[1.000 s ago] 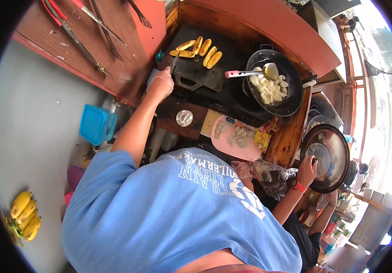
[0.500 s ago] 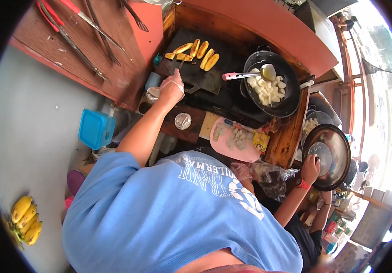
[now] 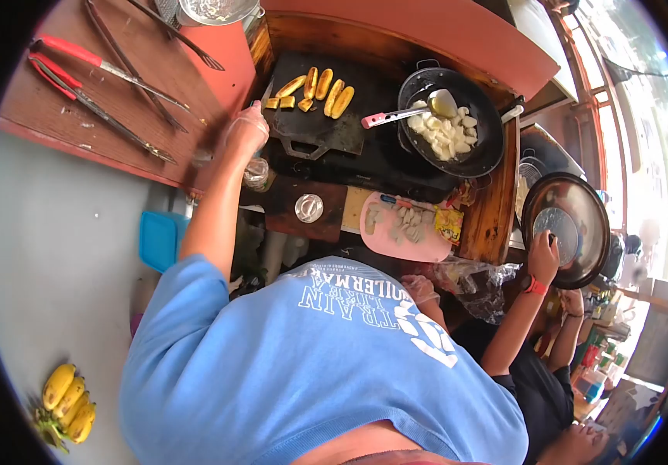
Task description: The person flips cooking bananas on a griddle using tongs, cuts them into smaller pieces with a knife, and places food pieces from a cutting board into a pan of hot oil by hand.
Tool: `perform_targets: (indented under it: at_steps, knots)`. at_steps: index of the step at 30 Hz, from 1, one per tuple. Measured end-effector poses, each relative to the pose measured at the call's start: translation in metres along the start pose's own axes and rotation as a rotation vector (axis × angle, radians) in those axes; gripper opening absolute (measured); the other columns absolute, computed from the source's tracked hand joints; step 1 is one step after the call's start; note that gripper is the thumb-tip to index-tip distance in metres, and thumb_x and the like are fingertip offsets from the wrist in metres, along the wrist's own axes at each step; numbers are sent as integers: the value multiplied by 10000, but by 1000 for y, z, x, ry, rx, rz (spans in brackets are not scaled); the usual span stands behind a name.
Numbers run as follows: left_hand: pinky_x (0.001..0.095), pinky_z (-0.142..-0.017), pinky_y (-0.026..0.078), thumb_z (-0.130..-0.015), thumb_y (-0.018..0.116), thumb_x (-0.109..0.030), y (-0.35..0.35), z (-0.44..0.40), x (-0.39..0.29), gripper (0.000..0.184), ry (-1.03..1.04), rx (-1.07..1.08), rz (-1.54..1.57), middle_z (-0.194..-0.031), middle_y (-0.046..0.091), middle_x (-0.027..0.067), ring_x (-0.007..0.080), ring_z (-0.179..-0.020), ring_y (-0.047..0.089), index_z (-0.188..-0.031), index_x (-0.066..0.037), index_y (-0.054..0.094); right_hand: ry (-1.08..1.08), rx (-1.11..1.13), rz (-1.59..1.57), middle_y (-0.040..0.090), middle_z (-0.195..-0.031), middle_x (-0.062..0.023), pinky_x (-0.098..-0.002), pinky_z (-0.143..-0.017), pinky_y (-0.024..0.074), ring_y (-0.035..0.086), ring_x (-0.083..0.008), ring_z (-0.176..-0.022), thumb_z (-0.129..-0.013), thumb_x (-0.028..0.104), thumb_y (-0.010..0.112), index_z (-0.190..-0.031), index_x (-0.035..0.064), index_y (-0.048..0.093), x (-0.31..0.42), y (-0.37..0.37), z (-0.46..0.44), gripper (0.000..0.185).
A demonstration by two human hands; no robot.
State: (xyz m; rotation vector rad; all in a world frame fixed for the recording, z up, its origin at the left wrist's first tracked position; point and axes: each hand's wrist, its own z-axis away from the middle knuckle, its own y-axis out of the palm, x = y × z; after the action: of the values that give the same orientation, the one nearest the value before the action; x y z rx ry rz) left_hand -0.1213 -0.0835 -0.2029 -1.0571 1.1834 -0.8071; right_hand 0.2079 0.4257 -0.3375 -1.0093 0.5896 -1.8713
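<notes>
My left hand (image 3: 246, 130), in a clear plastic glove, is at the left edge of the black griddle plate (image 3: 326, 138). Its fingers are curled closed, and whatever they hold is hidden. On the plate lie several browned banana pieces (image 3: 311, 83), some long and some short. Below my left wrist stands a clear jar (image 3: 256, 173). My right hand (image 3: 421, 290), gloved too, is low beside my blue shirt (image 3: 311, 349), near a crumpled clear plastic bag (image 3: 473, 287); its fingers are mostly hidden.
A black wok (image 3: 489, 143) holds pale pieces and a ladle (image 3: 396, 117). A pink chopping board (image 3: 377, 240) carries sliced pieces. Red-handled tongs (image 3: 105, 116) lie on the wooden shelf. At right, a co-worker's hand (image 3: 543, 260) holds a large lid (image 3: 593, 225).
My left hand has moved left, off the banana pieces, where it held a thin tool. A short piece now lies separated into smaller ones. The co-worker's lid has shifted slightly.
</notes>
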Motion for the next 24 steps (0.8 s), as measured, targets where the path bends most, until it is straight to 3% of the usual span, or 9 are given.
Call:
perform_targets:
  at_steps: [1,2,3,7,11,12,14,24]
  knots:
    - [516,-753,531,-955,505,-136,8,-14,8,347,11,-1,-3,-958,701,260,422,-886,686,-1245,18,617,-25,7,7,730,-1049,-178,-441,-924,537,690,-349,-1013,-868,302,629,-1054,125,765,-5,3,-1,290]
    - [499,-750,546,-956,501,-133,22,-32,21,367,276,149,-356,-971,704,254,398,-879,700,-1274,18,605,-65,9,36,727,-1061,-180,-437,-923,535,688,-348,-1019,-860,300,636,-1052,112,762,-11,7,-5,297]
    - [482,-746,553,-964,489,-127,9,-29,15,373,299,281,-340,-982,707,245,374,-874,707,-1285,25,599,-59,2,28,727,-1061,-180,-437,-923,535,688,-348,-1019,-860,300,636,-1052,112,762,-11,6,-5,297]
    - [413,-729,581,-994,444,-104,-97,38,-71,394,-44,639,-56,-1025,720,207,279,-854,734,-1328,56,575,54,14,-13,726,-1070,-176,-432,-930,530,684,-349,-1023,-861,307,628,-1048,101,762,-12,7,2,310]
    - [378,-850,573,-941,500,-79,-11,-8,25,369,584,298,-427,-1020,743,158,269,-939,718,-1282,-39,635,58,24,-40,725,-1082,-175,-438,-942,522,679,-358,-1028,-872,322,611,-1077,93,755,-3,5,17,340]
    - [418,-805,568,-983,470,-131,-7,-14,24,402,648,127,-459,-1020,726,189,312,-898,714,-1367,-53,563,52,13,1,723,-1089,-177,-438,-948,519,677,-360,-1038,-869,323,612,-1080,93,755,-5,7,20,343]
    - [499,-762,553,-1022,460,-201,5,-18,24,478,394,118,-232,-1009,702,237,392,-862,697,-1484,-82,443,83,-4,27,719,-1096,-185,-444,-962,510,669,-366,-1053,-867,337,605,-1069,88,757,-8,13,25,355]
    - [527,-784,539,-970,504,-161,39,-5,23,431,194,158,-85,-942,691,271,427,-909,685,-1396,-118,558,50,19,79,716,-1055,-207,-464,-920,529,678,-385,-1002,-868,347,586,-1056,82,757,-8,36,37,367]
